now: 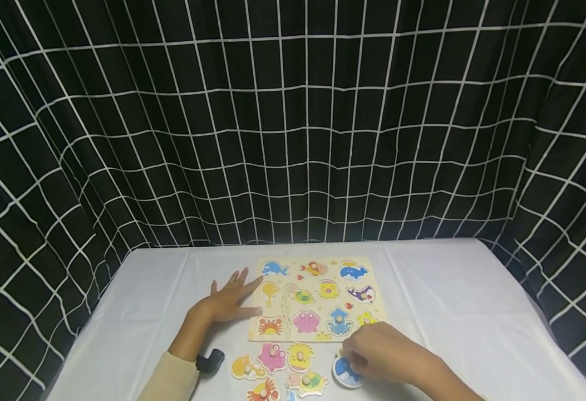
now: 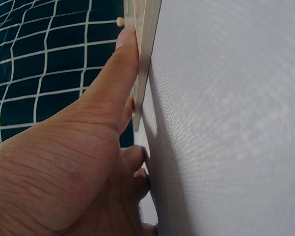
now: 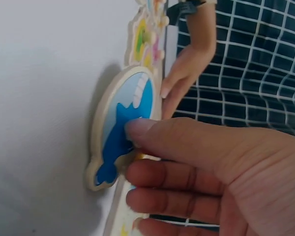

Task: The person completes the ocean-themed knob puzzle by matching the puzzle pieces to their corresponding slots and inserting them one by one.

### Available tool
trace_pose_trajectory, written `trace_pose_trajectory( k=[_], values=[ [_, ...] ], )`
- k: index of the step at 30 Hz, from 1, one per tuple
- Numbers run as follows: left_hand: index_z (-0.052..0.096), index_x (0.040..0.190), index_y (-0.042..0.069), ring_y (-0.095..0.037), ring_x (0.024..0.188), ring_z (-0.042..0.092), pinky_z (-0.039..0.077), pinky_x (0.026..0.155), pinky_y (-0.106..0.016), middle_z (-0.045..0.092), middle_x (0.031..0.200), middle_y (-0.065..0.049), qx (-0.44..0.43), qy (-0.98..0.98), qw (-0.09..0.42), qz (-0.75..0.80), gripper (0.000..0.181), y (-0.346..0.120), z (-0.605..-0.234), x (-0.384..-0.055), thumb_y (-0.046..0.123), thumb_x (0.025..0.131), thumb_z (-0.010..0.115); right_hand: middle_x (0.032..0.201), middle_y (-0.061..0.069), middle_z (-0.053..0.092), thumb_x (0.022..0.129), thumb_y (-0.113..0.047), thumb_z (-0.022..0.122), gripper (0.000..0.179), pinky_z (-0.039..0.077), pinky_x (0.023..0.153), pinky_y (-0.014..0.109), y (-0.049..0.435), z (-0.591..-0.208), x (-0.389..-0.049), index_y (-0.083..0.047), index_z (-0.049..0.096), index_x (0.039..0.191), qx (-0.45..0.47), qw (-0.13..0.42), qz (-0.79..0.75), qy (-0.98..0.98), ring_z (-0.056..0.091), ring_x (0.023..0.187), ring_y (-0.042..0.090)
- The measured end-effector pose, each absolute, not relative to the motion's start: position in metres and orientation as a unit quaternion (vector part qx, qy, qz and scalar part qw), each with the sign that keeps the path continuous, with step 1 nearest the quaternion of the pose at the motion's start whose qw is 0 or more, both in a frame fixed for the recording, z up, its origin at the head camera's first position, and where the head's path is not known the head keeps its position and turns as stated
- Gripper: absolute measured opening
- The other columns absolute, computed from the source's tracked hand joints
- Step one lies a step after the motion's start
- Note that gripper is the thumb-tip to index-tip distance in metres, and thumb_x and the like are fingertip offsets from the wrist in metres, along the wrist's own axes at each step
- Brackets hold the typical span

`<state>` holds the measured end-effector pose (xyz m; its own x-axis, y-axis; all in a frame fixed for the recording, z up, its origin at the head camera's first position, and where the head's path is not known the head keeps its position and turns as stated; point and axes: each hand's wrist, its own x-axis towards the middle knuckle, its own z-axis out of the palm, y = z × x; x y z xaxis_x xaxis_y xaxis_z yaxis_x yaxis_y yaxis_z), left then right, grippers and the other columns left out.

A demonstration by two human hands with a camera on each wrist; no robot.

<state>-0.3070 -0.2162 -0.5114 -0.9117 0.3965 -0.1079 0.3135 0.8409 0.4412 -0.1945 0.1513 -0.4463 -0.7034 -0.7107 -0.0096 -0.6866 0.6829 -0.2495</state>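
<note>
My right hand [image 1: 390, 352] pinches a narwhal puzzle piece [image 3: 137, 92] with thumb and fingers. The piece, blue with a white tusk and a pale wooden edge, is close over the white cloth, just below the puzzle board [image 1: 293, 264]; the spot where I grip it is hidden behind my thumb. At the board's left edge lies my left hand [image 1: 227, 299], fingers spread, its thumb [image 2: 123, 59] on the edge. Printed sea animals cover the board, and a squid piece [image 1: 339, 323] and an orca piece [image 1: 362, 294] with knobs sit in it.
Loose knobbed pieces lie in front of the board: a pink shell [image 1: 271, 356], a yellow pufferfish [image 1: 300, 357], an orange seahorse [image 1: 246, 368], a turtle [image 1: 313, 383] and a crab [image 1: 264, 391]. A black gridded curtain [image 1: 313, 139] stands behind the white-covered table [image 1: 453, 301].
</note>
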Motion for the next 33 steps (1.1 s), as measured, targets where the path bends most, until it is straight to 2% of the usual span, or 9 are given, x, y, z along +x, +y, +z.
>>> trace_pose_trajectory(
  k=[4,11,16,20,27,33],
  values=[
    [0.033,0.16,0.036,-0.039,0.155,0.004,-0.006,0.11,-0.079,0.012,0.169,-0.016,0.191,0.955,0.09,0.21,0.093,-0.22,-0.523,-0.313,0.079,0.082,0.059,0.071,-0.023,0.059,0.084,-0.016,0.079,0.016,0.048,0.063,0.024,0.152,-0.449,-0.198,-0.027,0.069,0.077,-0.382,0.055,-0.129,0.913,0.047,0.062,-0.003],
    [0.027,0.16,0.037,-0.03,0.157,-0.003,-0.005,0.115,-0.073,0.004,0.17,-0.007,0.176,0.961,0.104,0.189,0.094,-0.219,-0.525,-0.316,0.08,0.082,0.058,0.073,-0.025,0.058,0.086,-0.018,0.079,0.013,0.048,0.065,0.024,0.157,-0.457,-0.206,-0.028,0.071,0.081,-0.387,0.071,-0.154,0.907,0.049,0.066,-0.003],
    [0.028,0.161,0.034,-0.032,0.157,-0.001,-0.004,0.115,-0.073,0.006,0.17,-0.009,0.174,0.961,0.107,0.184,0.096,-0.217,-0.518,-0.311,0.08,0.082,0.058,0.077,-0.026,0.06,0.085,-0.021,0.082,0.012,0.047,0.066,0.023,0.16,-0.461,-0.211,-0.028,0.073,0.086,-0.377,0.103,-0.186,0.901,0.051,0.068,-0.004],
    [0.031,0.161,0.029,-0.036,0.156,0.002,-0.004,0.114,-0.074,0.01,0.17,-0.014,0.177,0.959,0.111,0.19,0.094,-0.213,-0.506,-0.308,0.075,0.084,0.061,0.076,-0.026,0.06,0.084,-0.023,0.083,0.012,0.047,0.066,0.024,0.162,-0.46,-0.213,-0.029,0.073,0.085,-0.373,0.108,-0.188,0.902,0.051,0.068,-0.003],
    [0.034,0.16,0.029,-0.04,0.155,0.005,-0.004,0.112,-0.077,0.014,0.168,-0.019,0.191,0.956,0.093,0.204,0.091,-0.21,-0.5,-0.309,0.073,0.085,0.062,0.076,-0.026,0.06,0.084,-0.022,0.083,0.012,0.048,0.068,0.024,0.164,-0.458,-0.217,-0.029,0.073,0.084,-0.364,0.102,-0.185,0.907,0.051,0.069,-0.003],
    [0.031,0.16,0.033,-0.036,0.156,0.003,-0.005,0.113,-0.075,0.011,0.17,-0.014,0.183,0.959,0.099,0.194,0.096,-0.213,-0.511,-0.308,0.081,0.081,0.058,0.075,-0.026,0.06,0.085,-0.022,0.081,0.009,0.048,0.067,0.023,0.162,-0.46,-0.213,-0.027,0.074,0.085,-0.371,0.102,-0.189,0.903,0.051,0.067,-0.003]
  ],
)
